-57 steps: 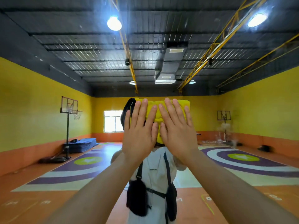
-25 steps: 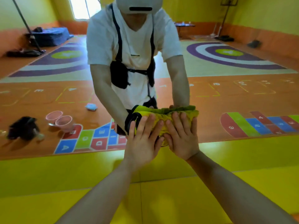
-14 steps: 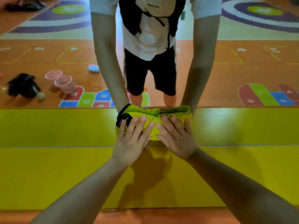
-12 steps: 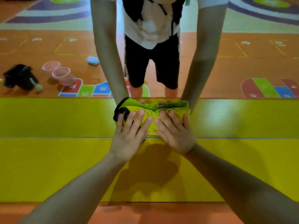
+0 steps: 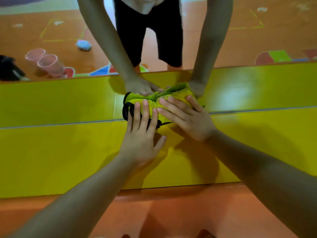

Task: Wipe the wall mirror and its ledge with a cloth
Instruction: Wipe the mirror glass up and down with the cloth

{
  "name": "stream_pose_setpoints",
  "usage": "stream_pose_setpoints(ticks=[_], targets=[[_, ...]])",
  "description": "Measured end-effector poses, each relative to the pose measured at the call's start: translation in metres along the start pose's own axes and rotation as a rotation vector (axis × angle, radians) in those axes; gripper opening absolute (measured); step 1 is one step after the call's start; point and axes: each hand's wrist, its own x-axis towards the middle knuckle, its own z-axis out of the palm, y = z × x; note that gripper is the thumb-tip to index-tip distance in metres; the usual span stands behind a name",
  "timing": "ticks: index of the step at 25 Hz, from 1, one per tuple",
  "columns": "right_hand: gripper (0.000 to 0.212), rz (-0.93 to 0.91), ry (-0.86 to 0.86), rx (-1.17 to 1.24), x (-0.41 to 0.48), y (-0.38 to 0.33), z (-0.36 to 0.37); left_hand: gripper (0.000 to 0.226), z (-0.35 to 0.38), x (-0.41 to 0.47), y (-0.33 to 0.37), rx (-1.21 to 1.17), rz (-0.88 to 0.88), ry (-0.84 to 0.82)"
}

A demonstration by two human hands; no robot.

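Two hands, left (image 5: 139,134) and right (image 5: 187,115), press flat, fingers spread, on one cloth (image 5: 164,98) at the mirror (image 5: 51,100) base, grasping nothing. Two pink cups (image 5: 46,61) appear reflected.

Cloth (image 5: 169,98) yellow-green, black edging; ledge (image 5: 68,152) glossy yellow; floor (image 5: 171,212) orange; reflected cups (image 5: 49,65) pink.

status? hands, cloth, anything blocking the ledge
Left hand and right hand flat on yellow cloth, pressing, not gripping. Cloth bunched where yellow ledge meets mirror. Ledge otherwise clear.
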Motion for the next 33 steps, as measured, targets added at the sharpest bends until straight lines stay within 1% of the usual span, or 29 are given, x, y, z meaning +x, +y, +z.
stream_pose_setpoints(ticks=[2,5,7,9,13,15,18,20,22,25,28,33], targets=[[0.061,-0.041,-0.018,-0.069,0.001,0.007,-0.005,0.092,0.006,0.003,0.008,0.023,-0.018,0.037],[0.057,-0.122,-0.011,-0.089,0.014,0.024,-0.018,0.089,0.0,0.012,0.003,0.044,0.028,0.132],[0.054,-0.134,-0.002,-0.134,0.029,0.045,-0.042,0.086,-0.018,0.03,0.0,0.071,0.071,0.235],[0.053,-0.127,0.025,-0.169,0.053,0.066,-0.073,0.086,-0.052,0.054,0.003,0.095,0.079,0.331],[0.053,-0.132,0.081,-0.236,0.11,0.119,-0.145,0.085,-0.143,0.107,0.013,0.136,0.068,0.473],[0.054,-0.134,0.118,-0.279,0.146,0.154,-0.187,0.08,-0.205,0.144,0.013,0.174,0.097,0.56],[0.058,-0.11,0.197,-0.333,0.207,0.21,-0.261,0.073,-0.309,0.203,0.013,0.265,0.19,0.658],[0.062,-0.104,0.218,-0.383,0.245,0.242,-0.308,0.07,-0.374,0.236,0.018,0.294,0.209,0.708],[0.065,-0.077,0.245,-0.424,0.283,0.273,-0.362,0.071,-0.444,0.266,0.026,0.309,0.214,0.738],[0.061,-0.03,0.259,-0.472,0.332,0.316,-0.429,0.073,-0.535,0.306,0.039,0.339,0.207,0.784],[0.056,0.015,0.28,-0.478,0.373,0.353,-0.476,0.075,-0.602,0.34,0.044,0.383,0.209,0.797],[0.059,0.065,0.306,-0.516,0.432,0.411,-0.542,0.074,-0.702,0.394,0.053,0.423,0.196,0.851]])
